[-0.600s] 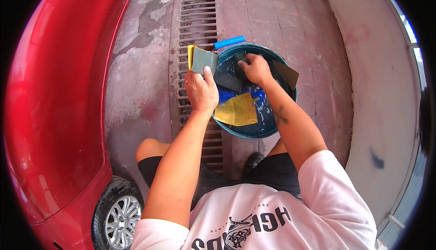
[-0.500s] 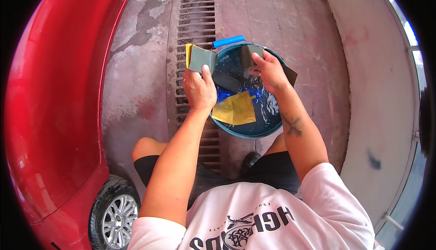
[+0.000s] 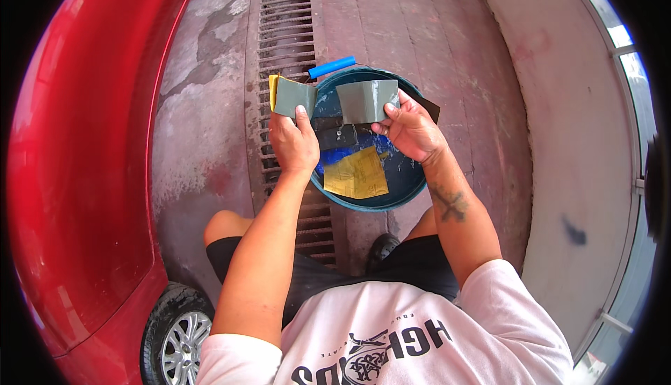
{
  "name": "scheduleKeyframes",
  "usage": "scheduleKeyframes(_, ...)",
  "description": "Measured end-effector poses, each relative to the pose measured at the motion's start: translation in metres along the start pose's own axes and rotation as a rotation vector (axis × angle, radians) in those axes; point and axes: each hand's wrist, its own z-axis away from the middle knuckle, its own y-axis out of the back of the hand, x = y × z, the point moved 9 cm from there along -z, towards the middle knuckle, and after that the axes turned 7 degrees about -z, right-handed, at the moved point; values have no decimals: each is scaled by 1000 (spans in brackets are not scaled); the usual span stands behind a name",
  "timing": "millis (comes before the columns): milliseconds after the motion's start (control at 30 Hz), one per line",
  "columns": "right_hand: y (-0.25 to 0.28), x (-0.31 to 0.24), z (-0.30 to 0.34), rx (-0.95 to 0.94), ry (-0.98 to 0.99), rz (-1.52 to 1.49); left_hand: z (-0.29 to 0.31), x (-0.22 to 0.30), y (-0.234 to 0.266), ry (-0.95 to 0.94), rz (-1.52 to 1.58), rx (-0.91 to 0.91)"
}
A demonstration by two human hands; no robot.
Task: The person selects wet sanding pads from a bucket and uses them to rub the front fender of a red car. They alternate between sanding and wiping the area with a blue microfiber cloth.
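Note:
My left hand [image 3: 294,144] is closed on a folded piece of sandpaper [image 3: 293,96], grey on its face with a yellow backing at the left edge. A second sheet of grey sandpaper [image 3: 360,102], wet and creased, is pinched by its right side in my right hand [image 3: 414,131]. Both are held above a round teal bucket [image 3: 370,208] with water in it. Inside lie a yellow-backed sheet [image 3: 355,174], a dark block [image 3: 337,137] and something blue [image 3: 335,156] under the water.
The bucket's blue handle grip [image 3: 332,67] rests at its far left rim. Another dark sheet [image 3: 426,108] sticks out over the right rim. A drain grate [image 3: 286,22] runs along the floor. To the left stands a red car [image 3: 91,147]; a pale wall [image 3: 559,105] is at the right.
My right hand has raised its wet sandpaper from the bucket and turned its grey face into view, bringing it nearer the left hand. The left hand keeps its hold.

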Motion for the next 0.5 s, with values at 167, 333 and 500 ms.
scheduleKeyframes(167,3,3,0,20,-5,8,0,3,2,-20,-14,4)
scheduleKeyframes(333,1,7,-2,37,-41,13,1,3,3,10,-10,-8)
scheduleKeyframes(500,6,21,2,354,-161,724,0,5,4,10,20,12)
